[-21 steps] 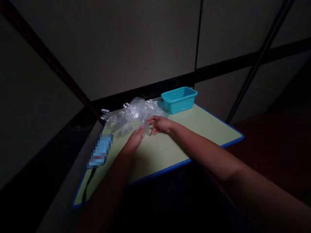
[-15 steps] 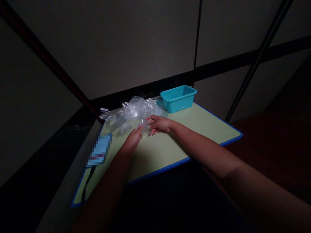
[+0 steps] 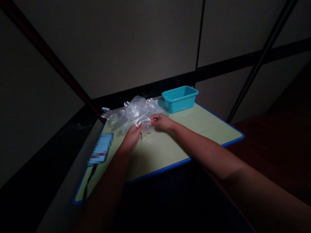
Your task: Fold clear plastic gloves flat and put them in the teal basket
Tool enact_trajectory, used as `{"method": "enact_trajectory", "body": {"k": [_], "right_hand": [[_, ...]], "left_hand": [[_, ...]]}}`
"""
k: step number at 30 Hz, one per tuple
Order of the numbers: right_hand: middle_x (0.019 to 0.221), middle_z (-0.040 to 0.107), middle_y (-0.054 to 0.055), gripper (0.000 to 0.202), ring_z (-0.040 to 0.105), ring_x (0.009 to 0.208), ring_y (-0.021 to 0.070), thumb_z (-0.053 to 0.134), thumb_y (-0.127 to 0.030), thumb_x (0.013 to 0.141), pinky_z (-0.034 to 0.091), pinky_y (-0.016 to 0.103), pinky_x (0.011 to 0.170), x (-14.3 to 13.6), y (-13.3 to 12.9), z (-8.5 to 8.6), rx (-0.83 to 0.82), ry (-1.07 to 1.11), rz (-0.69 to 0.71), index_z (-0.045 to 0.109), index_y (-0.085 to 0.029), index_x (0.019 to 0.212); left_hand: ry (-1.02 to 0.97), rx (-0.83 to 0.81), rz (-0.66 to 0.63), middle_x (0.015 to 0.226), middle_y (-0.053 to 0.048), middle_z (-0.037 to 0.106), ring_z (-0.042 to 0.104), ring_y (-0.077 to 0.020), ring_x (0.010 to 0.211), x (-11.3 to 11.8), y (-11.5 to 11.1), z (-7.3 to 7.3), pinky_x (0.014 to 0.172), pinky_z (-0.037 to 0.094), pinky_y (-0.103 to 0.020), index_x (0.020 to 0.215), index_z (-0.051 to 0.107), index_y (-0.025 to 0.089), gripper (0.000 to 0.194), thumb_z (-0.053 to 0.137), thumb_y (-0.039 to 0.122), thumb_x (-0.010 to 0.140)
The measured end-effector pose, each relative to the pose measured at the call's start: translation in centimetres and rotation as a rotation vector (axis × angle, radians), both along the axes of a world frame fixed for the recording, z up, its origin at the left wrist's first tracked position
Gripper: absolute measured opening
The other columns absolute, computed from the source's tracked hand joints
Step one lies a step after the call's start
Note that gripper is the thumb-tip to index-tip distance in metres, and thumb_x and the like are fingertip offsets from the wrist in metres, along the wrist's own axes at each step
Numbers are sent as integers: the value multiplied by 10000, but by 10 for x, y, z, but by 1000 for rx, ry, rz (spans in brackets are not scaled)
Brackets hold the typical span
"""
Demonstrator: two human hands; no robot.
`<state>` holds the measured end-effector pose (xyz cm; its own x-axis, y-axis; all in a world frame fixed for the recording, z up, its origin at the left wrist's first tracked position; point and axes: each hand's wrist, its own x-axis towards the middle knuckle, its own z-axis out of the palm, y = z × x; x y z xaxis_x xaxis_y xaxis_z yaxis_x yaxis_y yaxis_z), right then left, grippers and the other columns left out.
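Between my two hands is a thin clear plastic bag [image 3: 145,124], crumpled and shiny. My left hand [image 3: 132,137] pinches its near left side, thumb on top. The fingers of my right hand [image 3: 160,122] are closed on its right edge. Just behind lies a loose heap of clear plastic bags [image 3: 137,106], so tangled that single pieces are hard to tell apart. The held bag partly overlaps the front of that heap.
A turquoise plastic basket [image 3: 182,103] stands at the back of the pale yellow table [image 3: 206,126], which has a blue rim. A blurred-out light blue flat object [image 3: 101,149] with a dark strap lies at the left. Panelled doors [image 3: 145,48] rise behind.
My right fingers have gone from spread to closed on the bag's right edge. The bag is now lifted and pulled wider between my hands.
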<state>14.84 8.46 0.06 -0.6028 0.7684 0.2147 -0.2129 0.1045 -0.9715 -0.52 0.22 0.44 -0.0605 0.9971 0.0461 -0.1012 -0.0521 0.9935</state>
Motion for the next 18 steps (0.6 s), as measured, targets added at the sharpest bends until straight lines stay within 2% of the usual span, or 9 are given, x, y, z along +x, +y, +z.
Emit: {"method": "enact_trajectory", "body": {"k": [4,8,13,18], "right_hand": [[557,569,-49,283,480,521,64,761,-222,477,329,185,526,1,-4,5,-32,63,-32,544,-137,636],[550,566,-52,298,469,505,61,766,-233,475,310,186,514,2,-8,8,-65,91,-42,539,-140,645],[525,560,-53,324,476,494,69,780,-228,449,322,188,508,2,-9,7,-104,68,-4,535,-145,645],[535,577,-36,324,494,499,74,800,-241,445,345,189,498,2,-9,5,-109,19,28,540,-138,609]], "left_hand": [[-21,34,11,927,-64,690,658,-183,826,1,-6,11,754,506,-304,972,612,159,352,677,402,725],[-102,-10,5,948,-74,689,674,-191,777,1,-10,19,715,537,-349,976,583,168,282,629,360,775],[-181,-95,-6,907,-81,699,678,-198,760,0,-10,19,731,543,-398,1014,565,172,235,550,327,839],[-188,-108,0,914,-77,695,674,-191,759,-1,-8,18,759,537,-412,993,573,166,201,554,287,833]]}}
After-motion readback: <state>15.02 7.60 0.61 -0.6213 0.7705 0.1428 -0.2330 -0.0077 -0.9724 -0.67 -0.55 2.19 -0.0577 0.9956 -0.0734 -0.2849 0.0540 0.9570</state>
